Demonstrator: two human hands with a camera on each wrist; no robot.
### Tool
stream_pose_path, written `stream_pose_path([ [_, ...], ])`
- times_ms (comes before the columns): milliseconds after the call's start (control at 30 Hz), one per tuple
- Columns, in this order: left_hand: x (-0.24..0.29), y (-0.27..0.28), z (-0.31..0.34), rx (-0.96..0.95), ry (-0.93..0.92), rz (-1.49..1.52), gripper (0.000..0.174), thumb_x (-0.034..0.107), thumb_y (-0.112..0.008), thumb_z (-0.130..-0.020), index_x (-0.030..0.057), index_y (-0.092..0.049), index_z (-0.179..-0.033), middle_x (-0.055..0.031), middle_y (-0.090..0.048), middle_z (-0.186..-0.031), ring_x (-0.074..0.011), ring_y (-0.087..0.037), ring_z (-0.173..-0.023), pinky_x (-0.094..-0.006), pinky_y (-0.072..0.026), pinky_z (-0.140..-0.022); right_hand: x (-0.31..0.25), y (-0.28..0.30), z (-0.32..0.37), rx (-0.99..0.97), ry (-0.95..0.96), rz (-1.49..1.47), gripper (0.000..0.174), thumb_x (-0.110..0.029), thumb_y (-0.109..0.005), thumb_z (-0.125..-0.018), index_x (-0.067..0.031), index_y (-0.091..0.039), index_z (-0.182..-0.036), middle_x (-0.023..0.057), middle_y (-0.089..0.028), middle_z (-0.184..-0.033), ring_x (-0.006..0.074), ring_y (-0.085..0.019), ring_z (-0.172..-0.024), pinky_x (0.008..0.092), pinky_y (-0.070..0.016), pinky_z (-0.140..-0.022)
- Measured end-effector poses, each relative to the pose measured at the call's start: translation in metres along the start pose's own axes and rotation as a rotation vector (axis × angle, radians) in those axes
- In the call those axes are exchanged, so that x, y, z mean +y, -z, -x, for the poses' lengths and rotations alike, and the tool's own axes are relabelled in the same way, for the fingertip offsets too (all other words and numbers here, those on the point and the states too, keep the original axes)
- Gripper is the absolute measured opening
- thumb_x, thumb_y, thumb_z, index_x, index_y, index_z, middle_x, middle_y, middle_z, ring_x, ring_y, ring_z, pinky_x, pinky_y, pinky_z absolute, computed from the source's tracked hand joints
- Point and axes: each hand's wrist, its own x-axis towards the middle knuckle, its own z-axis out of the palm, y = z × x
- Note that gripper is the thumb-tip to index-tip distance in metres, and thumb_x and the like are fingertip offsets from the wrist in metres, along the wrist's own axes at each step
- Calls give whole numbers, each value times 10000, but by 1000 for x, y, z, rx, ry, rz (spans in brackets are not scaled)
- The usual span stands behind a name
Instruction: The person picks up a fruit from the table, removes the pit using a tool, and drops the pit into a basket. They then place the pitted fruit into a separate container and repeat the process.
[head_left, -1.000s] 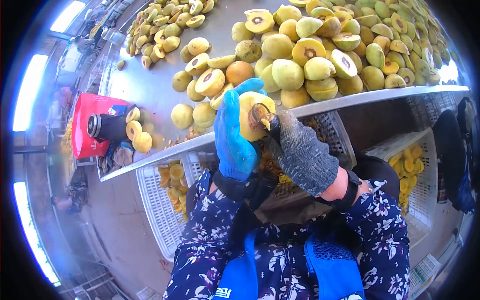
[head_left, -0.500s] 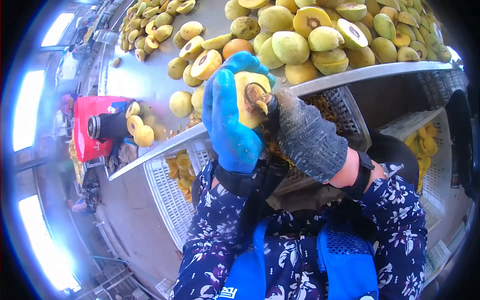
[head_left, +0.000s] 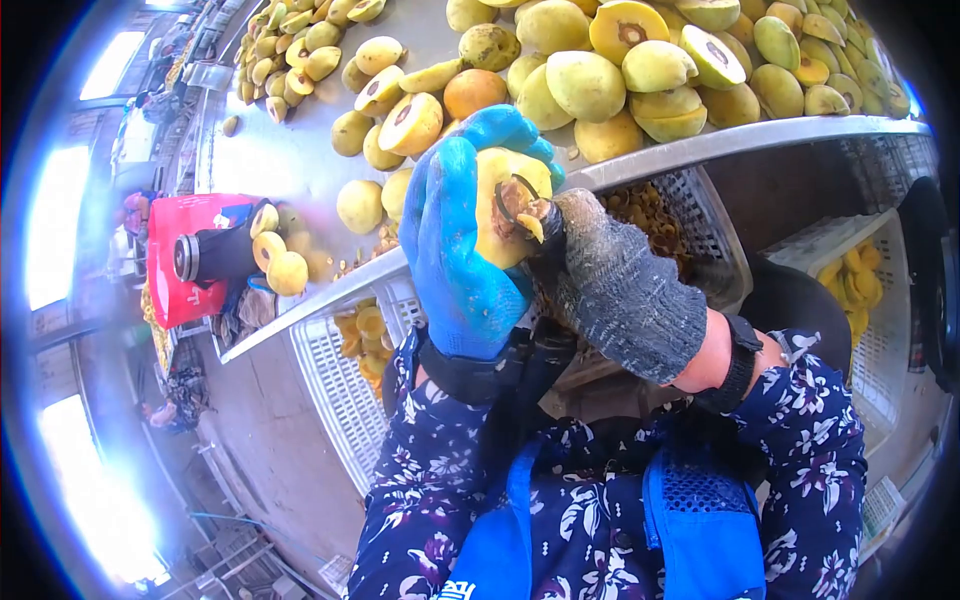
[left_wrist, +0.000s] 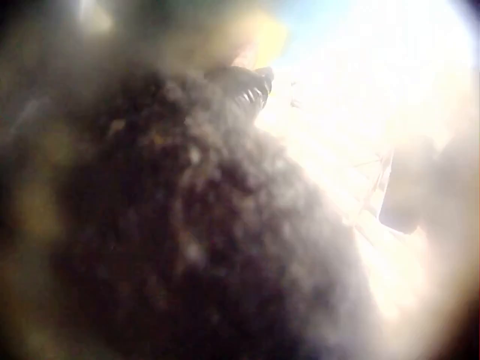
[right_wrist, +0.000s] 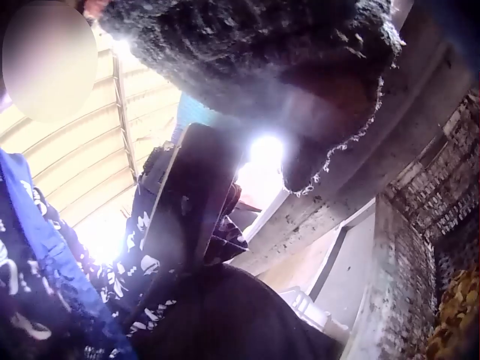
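Observation:
My left hand (head_left: 455, 250), in a blue rubber-coated glove, cups a yellow peach half (head_left: 512, 167) with its fingers curled round the far side. The cut face with its brown centre is turned toward my right hand (head_left: 630, 285), which wears a grey knit glove. That hand grips a pitting knife with a thin looped blade (head_left: 527, 184); its handle is mostly hidden by the fingers. The loop sits in the brown centre, where torn flesh sticks out. The left wrist view is blurred, mostly dark knit glove (left_wrist: 210, 210). In the right wrist view the grey glove (right_wrist: 255, 52) hangs overhead.
A metal table (head_left: 285, 150) carries a large pile of peach halves (head_left: 585, 85). At its left corner are a red bag (head_left: 170, 260), a dark flask (head_left: 215, 257) and a few halves. White crates (head_left: 340, 400) of peach pieces stand below the table edge, another crate (head_left: 880, 310) to the right.
The left fingers have curled further round the peach half. The looped blade has turned slightly in its centre. The head view has shifted, so the table pile sits higher in it.

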Motion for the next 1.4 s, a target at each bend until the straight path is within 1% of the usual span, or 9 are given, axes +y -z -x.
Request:
stream_pose_path([
  [100,0,-1,1,9,33,82,379,271,-392,-1000,-48,-577,-1088,-109,-625,-948,-187,-620,-830,-301,-516,-760,-1,2,5,-63,-51,-22,358,-185,-696,-810,-56,-480,-1065,207,-637,-856,428,-621,-829,471,-507,-657],
  [233,7,-6,5,88,85,67,371,274,-441,-984,-52,-581,-1091,-109,-632,-929,-188,-623,-831,-303,-516,-756,1,2,12,-105,-34,-78,412,-176,-713,-795,-56,-476,-1110,198,-637,-911,401,-635,-858,434,-514,-687],
  [400,10,9,-3,-164,250,110,333,242,-525,-939,-47,-595,-1090,-125,-647,-949,-197,-629,-850,-310,-521,-747,-1,10,15,-183,-51,-152,427,-167,-697,-804,-46,-471,-1147,189,-632,-930,378,-641,-873,425,-512,-707],
  [533,13,-10,2,-9,132,285,325,235,-558,-913,-41,-600,-1080,-139,-639,-979,-209,-632,-869,-333,-534,-773,-1,19,11,-234,17,-225,464,-173,-688,-808,-30,-462,-1187,182,-627,-916,325,-665,-803,400,-526,-679],
  [867,6,27,-7,-424,315,24,248,143,-615,-867,-39,-630,-1035,-131,-656,-978,-196,-632,-868,-339,-521,-803,-6,13,23,-392,-214,-308,469,-116,-645,-832,-23,-441,-1243,124,-631,-916,165,-659,-620,295,-532,-524],
  [1067,17,29,-15,-528,465,-105,238,106,-674,-825,-37,-649,-1014,-111,-667,-994,-159,-636,-901,-294,-509,-838,4,3,28,-277,138,-158,456,-114,-633,-843,-24,-443,-1248,95,-622,-924,139,-639,-603,255,-509,-489],
  [1133,16,29,-14,-558,456,-128,242,105,-684,-818,-36,-651,-1012,-107,-668,-998,-156,-639,-904,-291,-511,-839,-14,22,20,-665,-512,-554,433,-114,-641,-837,-23,-466,-1222,102,-626,-853,129,-621,-554,245,-491,-462],
  [1267,14,30,-11,-585,384,-137,306,192,-625,-828,-48,-650,-1017,-152,-664,-983,-233,-646,-905,-367,-519,-830,-1,19,24,-636,-353,-768,393,-124,-657,-823,-11,-491,-1160,114,-625,-760,138,-612,-502,232,-473,-421],
  [1400,14,27,-8,-511,443,134,234,121,-660,-834,-41,-654,-1003,-126,-668,-976,-185,-644,-888,-310,-525,-807,-17,42,12,-935,-646,-1059,282,-154,-678,-816,-7,-523,-1001,71,-558,-683,119,-559,-498,231,-458,-412],
])
